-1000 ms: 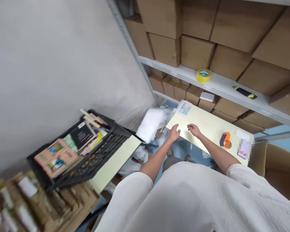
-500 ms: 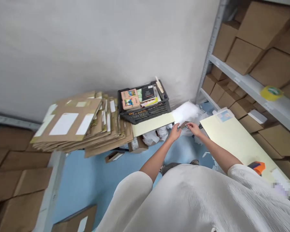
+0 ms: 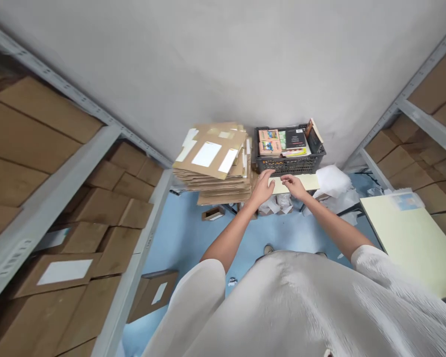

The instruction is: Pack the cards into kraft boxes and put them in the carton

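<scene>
While the left hand (image 3: 262, 189) parts thumb from fingers and the right hand (image 3: 295, 188) loosely bends its own, a black crate (image 3: 301, 164) stands beyond, behind the front edge of a pale table (image 3: 305, 181), beside stacked cardboard (image 3: 207, 153); blue floor (image 3: 196, 238) spans to the left shelf (image 3: 144, 243).

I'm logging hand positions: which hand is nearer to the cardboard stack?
Left. The left hand appears just off the right edge of the cardboard stack; the right hand is farther to the right, in front of the black crate.
</scene>
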